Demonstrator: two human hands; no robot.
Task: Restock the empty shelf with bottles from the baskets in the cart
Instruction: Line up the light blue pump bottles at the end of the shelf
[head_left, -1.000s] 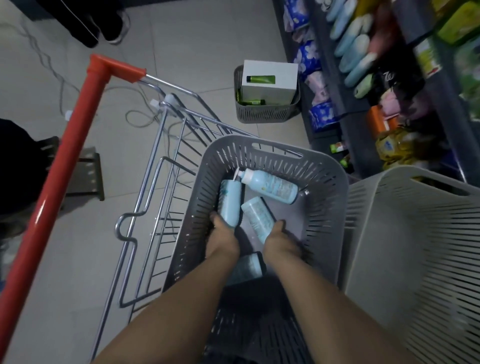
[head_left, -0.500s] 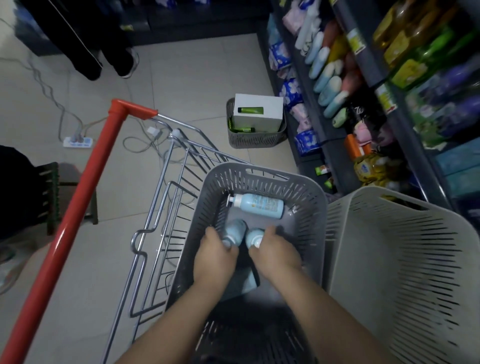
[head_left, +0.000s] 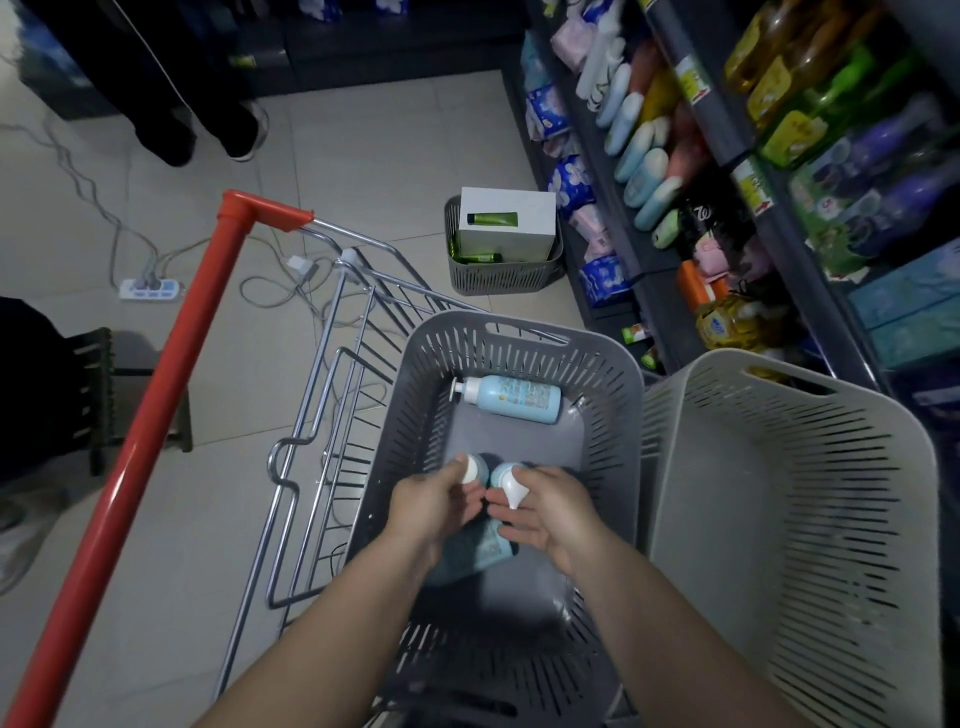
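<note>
Grey basket (head_left: 519, 325) in cart (head_left: 166, 374) nearly cleared, apparently. Grips first bottle (head_left: 470, 467) upright in left hand (head_left: 436, 506), second bottle (head_left: 506, 483) in right hand (head_left: 545, 514), low inside it. Leaves third bottle (head_left: 511, 399) lying at far end. Nothing of these on shelves (head_left: 706, 104) yet; white basket (head_left: 779, 364) seemingly empty.

Bottle (head_left: 511, 399) in basket (head_left: 524, 332), cart's (head_left: 332, 364) left.

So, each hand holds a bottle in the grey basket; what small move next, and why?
Probably raise both up out of the grey basket: the left hand grips the left bottle, the right hand the right bottle, inside its walls.
</note>
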